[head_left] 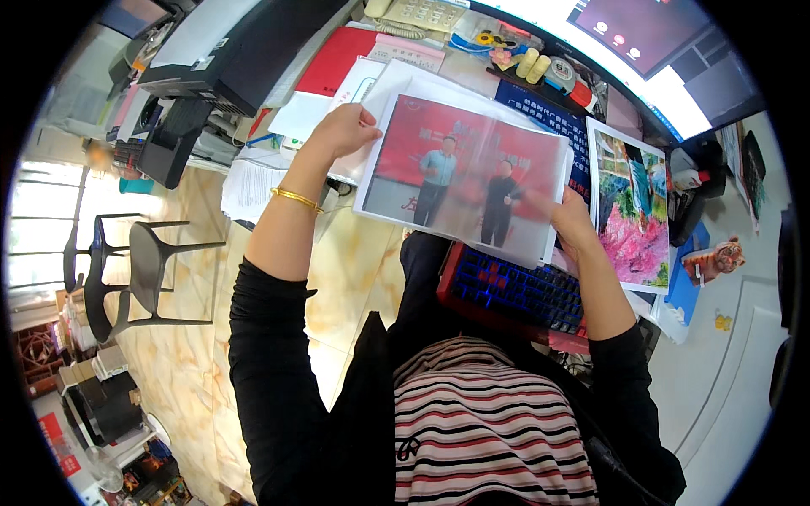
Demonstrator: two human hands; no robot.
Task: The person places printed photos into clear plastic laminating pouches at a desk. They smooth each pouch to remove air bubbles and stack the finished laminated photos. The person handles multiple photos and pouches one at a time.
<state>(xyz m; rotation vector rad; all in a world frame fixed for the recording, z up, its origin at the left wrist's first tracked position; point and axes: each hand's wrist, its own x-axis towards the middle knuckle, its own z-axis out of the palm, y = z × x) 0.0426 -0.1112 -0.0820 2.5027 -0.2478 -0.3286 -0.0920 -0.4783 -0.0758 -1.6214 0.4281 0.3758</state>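
A large photo print of two standing people against a red backdrop is held up at a tilt over the desk edge. A cloudy, see-through plastic film covers at least its right part. My left hand is closed, its fingertips pinched at the print's upper left edge. At the right edge my right hand grips the film, its fingers partly blurred behind the sheet. White sheets lie behind the print. Whether the film is a sleeve or a loose sheet, I cannot tell.
Below the print is a backlit keyboard. To the right lies a colourful picture beside a tiger figurine. A monitor, telephone, red folder and black printer stand behind. A dark chair is at the left.
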